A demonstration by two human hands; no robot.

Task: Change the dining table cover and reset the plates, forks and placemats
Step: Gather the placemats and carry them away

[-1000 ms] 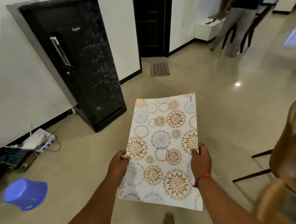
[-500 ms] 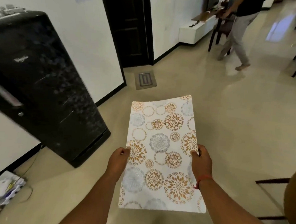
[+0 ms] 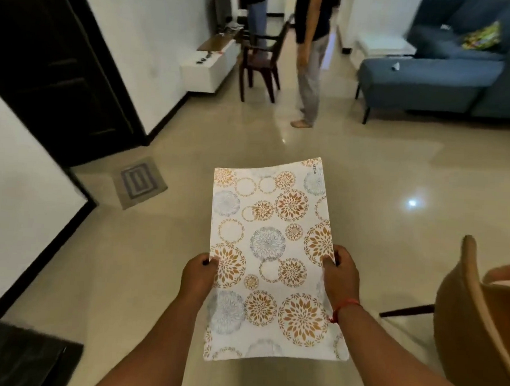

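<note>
— What did the person have hold of?

— A floral placemat (image 3: 271, 253), white with orange and grey round flower prints, held out flat over the beige tiled floor (image 3: 383, 176) in the lower centre of the frame. Its long side ran away from the camera, and small lettering showed at its far right corner.

— How were the hands set?

— The left hand (image 3: 198, 274) gripped the mat's left edge, fingers curled under and the thumb on top. The right hand (image 3: 339, 272) gripped the right edge the same way, thumb pressed on the print. A red thread (image 3: 344, 305) circled the right wrist. Both held at about the mat's middle, so the near end lay between the forearms.

— And around them?

— A tan wooden chair (image 3: 477, 340) stood at the lower right, close to the right forearm. At the upper left was a dark door (image 3: 55, 70) with a small grey doormat (image 3: 141, 181) on the floor just below it. At the top centre a person in grey trousers (image 3: 310, 68) stood barefoot beside a dark wooden chair (image 3: 261, 62), with a low white cabinet (image 3: 207, 70) against the wall to its left. A blue sofa (image 3: 452, 70) filled the upper right. A dark object at the lower left corner was too blurred to name.
</note>
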